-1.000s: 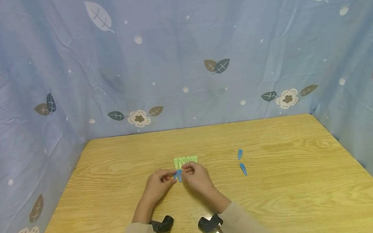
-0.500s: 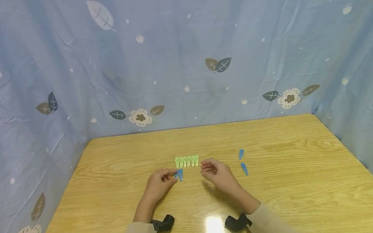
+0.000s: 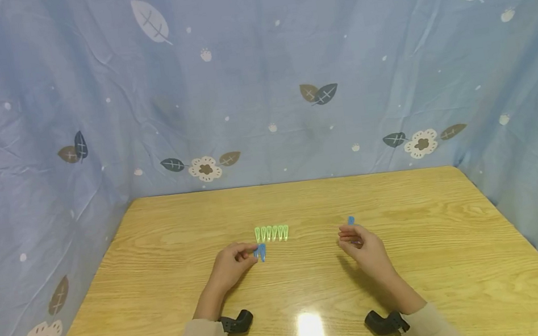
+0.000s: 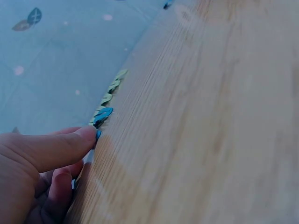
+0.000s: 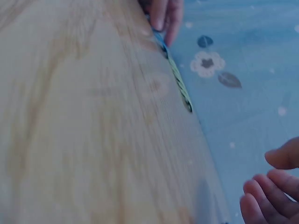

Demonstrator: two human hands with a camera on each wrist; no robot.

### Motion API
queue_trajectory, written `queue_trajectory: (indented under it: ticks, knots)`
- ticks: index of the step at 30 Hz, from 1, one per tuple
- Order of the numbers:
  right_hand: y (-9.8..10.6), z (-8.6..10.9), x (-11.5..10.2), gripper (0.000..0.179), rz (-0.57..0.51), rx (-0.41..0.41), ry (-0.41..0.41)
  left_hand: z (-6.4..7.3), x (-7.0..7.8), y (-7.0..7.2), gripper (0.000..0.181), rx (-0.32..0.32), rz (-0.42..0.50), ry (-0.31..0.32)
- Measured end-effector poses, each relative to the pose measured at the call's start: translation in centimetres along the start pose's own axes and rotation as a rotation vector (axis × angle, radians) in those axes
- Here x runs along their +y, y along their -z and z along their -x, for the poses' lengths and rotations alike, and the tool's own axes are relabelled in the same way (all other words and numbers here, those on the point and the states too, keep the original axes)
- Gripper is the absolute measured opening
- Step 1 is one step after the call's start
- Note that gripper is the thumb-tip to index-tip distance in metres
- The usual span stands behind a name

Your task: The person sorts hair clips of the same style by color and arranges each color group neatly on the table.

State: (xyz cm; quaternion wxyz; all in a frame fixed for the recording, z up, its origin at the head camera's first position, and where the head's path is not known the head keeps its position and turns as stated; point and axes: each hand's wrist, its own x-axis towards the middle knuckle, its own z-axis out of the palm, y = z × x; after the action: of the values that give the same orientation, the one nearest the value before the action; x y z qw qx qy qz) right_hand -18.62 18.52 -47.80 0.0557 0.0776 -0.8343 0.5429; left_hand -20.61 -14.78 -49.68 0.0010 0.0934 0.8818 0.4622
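Note:
My left hand (image 3: pixel 231 268) pinches a blue snap hair clip (image 4: pixel 98 134) between thumb and fingers, low at the tabletop. Right beside it lies another blue hair clip (image 3: pixel 263 252). Just behind them is an even row of several light green hair clips (image 3: pixel 272 233), narrow ends toward me. Over on the right, my right hand (image 3: pixel 369 251) hovers with loosely bent fingers and nothing between them. Beyond its fingertips shows the top of a blue hair clip (image 3: pixel 351 219); a second one there is mostly hidden by the fingers.
The wooden table (image 3: pixel 447 258) ends at a blue patterned curtain (image 3: pixel 256 78) at the back and sides. Each wrist bears a black camera mount (image 3: pixel 238 322). A bright light reflection (image 3: pixel 311 334) shows on the near tabletop.
My right hand has left the blue clips by the left hand and moved right, to the two separate blue clips. The left hand has stayed in place.

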Motion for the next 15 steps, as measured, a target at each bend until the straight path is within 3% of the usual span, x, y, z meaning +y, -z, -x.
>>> queue_trajectory:
  ticks: [7,15]
  knots:
    - [1.1,0.3,0.7,0.033,0.141,0.153,-0.058,-0.1,-0.1,-0.1,0.023,0.004,0.006,0.001]
    - [1.0,0.0,1.5,0.030,0.240,0.151,-0.124,-0.1,-0.2,0.0,0.023,0.007,0.004,-0.004]
